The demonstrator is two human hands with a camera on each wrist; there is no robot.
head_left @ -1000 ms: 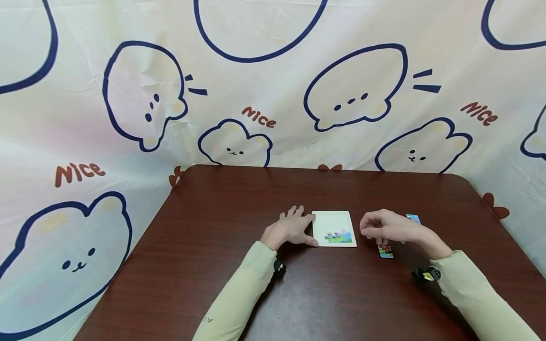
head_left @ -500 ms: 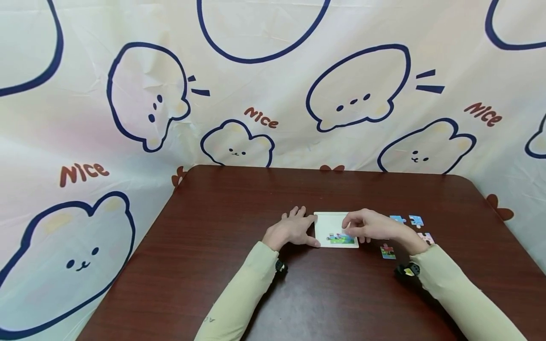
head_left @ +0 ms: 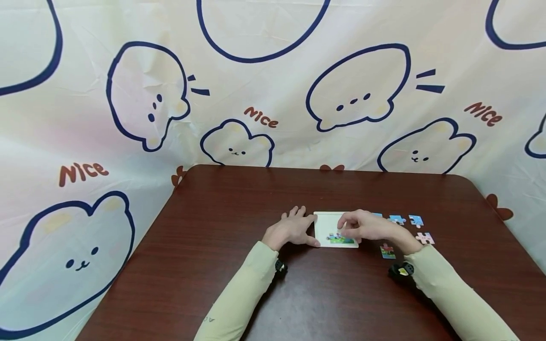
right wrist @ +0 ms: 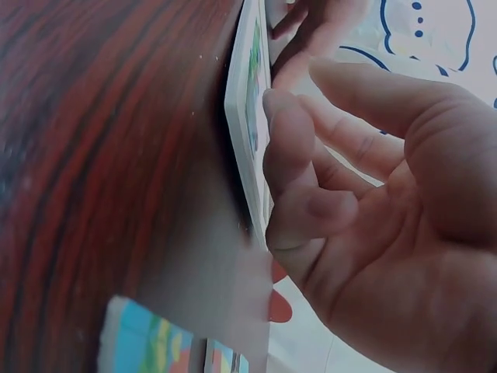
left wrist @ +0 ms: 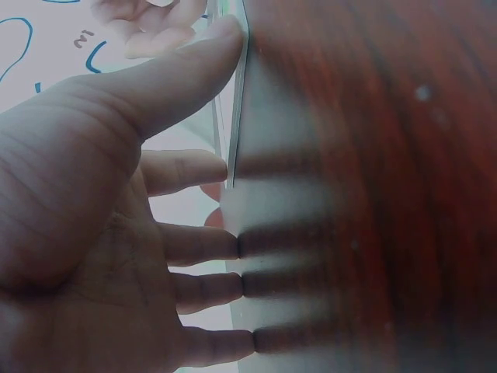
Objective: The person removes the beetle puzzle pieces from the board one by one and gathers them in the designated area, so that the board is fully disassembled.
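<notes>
In the head view a white puzzle tray [head_left: 326, 222] lies on the dark table, with joined colourful jigsaw pieces [head_left: 340, 238] along its lower right. My left hand [head_left: 290, 229] rests at the tray's left edge, fingers spread; thumb and index finger [left wrist: 186, 172] touch its rim. Over the tray's right part is my right hand [head_left: 362, 225]. In the right wrist view its index finger [right wrist: 289, 144] is bent down to the tray surface, and the thumb [right wrist: 380, 93] stands apart from it. No piece shows between them; the hand covers part of the tray.
Several loose jigsaw pieces lie right of the tray, among them a blue one [head_left: 415, 220], a pink one [head_left: 425, 237] and a green-and-red one [head_left: 387, 251]. The brown table [head_left: 239, 208] meets a patterned cloth [head_left: 290, 85] at its back edge.
My right hand has moved left from beside the loose pieces to over the tray, then slightly further left. More loose pieces are uncovered. The left hand keeps its place at the tray's edge.
</notes>
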